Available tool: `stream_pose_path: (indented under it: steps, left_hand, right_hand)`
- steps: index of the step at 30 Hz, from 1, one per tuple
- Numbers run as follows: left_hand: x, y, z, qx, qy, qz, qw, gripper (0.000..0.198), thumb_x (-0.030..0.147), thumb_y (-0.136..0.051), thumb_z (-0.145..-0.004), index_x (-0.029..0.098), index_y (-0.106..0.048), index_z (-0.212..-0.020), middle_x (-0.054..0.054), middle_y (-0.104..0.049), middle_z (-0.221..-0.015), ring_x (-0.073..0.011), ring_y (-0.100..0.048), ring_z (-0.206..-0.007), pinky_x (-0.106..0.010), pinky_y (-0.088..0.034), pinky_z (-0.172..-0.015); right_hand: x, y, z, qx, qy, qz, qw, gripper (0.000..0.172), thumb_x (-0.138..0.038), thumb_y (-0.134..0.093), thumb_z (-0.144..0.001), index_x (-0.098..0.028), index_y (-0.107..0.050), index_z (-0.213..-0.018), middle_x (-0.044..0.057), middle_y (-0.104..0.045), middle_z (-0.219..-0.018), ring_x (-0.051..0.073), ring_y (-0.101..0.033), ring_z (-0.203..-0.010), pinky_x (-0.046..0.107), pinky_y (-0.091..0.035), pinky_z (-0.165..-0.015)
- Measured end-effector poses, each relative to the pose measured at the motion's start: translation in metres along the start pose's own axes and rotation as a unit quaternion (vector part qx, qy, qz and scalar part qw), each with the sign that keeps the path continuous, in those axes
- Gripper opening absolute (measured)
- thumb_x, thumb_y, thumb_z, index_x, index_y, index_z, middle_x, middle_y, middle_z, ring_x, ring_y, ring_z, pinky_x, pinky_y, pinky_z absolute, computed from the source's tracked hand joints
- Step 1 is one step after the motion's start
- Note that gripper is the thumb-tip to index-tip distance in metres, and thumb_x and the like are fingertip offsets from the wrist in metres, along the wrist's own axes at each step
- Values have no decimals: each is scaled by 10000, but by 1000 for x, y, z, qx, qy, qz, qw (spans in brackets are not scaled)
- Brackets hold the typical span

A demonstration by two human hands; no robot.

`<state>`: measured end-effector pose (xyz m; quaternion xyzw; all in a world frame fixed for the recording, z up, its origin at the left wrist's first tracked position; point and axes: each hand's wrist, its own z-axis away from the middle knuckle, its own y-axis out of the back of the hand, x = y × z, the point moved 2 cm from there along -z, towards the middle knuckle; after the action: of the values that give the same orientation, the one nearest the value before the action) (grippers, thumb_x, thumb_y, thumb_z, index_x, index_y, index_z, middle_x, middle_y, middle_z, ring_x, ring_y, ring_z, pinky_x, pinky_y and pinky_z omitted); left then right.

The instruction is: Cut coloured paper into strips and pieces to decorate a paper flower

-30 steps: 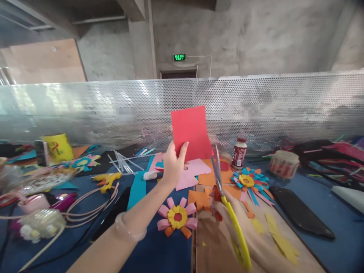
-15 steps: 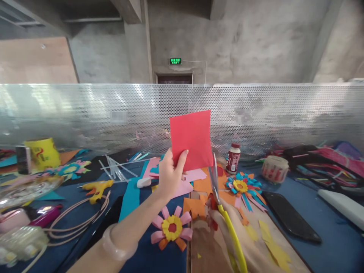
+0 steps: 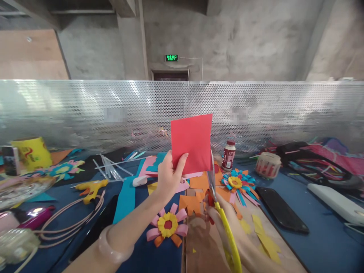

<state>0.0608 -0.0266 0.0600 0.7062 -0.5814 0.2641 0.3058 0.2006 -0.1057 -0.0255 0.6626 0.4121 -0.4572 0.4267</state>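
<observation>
A square red sheet (image 3: 192, 140) stands upright in front of me, pinched at its lower left by my left hand (image 3: 169, 174), thumb on the near face. My right hand (image 3: 224, 218) grips scissors (image 3: 220, 212) with yellow and red handles. Their blades point up at the sheet's lower right corner, one blade at the right edge; whether they bite into it I cannot tell. Below my hands lies a flower (image 3: 167, 225) with pink and orange loops and a yellow centre. A blue flower with a yellow centre (image 3: 235, 182) rests to the right.
Orange scraps (image 3: 190, 204) and yellow scraps (image 3: 264, 235) lie on a brown board (image 3: 204, 246). On the right are a dark phone (image 3: 281, 209), a bottle (image 3: 228, 156) and a tape roll (image 3: 268, 165). A yellow glue gun (image 3: 92, 189) with its cable lies left. A perforated metal screen (image 3: 85, 113) stands behind.
The scissors' blades have come closer together at the red sheet's right edge. The sheet is slightly lower, still in my left hand. The surroundings have shifted left as my view turned a little.
</observation>
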Motion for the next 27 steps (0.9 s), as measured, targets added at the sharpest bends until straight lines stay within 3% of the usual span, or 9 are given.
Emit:
stream_pose_path:
  steps: [3, 15, 27]
  left_hand:
    - [-1, -1, 1, 0, -10, -13, 1000, 256, 417, -502, -830, 191, -546, -942, -15, -634, -777, -75, -548, -365, -162, -393, -307]
    - [2, -2, 4, -13, -25, -33, 999, 247, 412, -498, -833, 180, -527, -912, -19, -631, -789, -79, -558, -382, -175, -430, -339]
    - [0, -4, 6, -15, -31, -32, 999, 226, 407, -495, -837, 194, -524, -906, -7, -630, -772, -85, -575, -405, -184, -451, -373]
  right_hand:
    - [2, 1, 0, -28, -17, 2, 999, 126, -268, -495, -715, -191, -515, -813, -33, -518, -658, 137, -487, -597, 256, -412, -577]
    - [-4, 1, 1, -24, -28, -21, 999, 83, -225, -472, -684, -191, -468, -760, -55, -443, -603, 114, -404, -540, 228, -351, -514]
    - [-6, 1, 2, -25, -26, -5, 999, 74, -222, -462, -690, -192, -470, -758, -50, -468, -607, 123, -420, -565, 232, -356, -532]
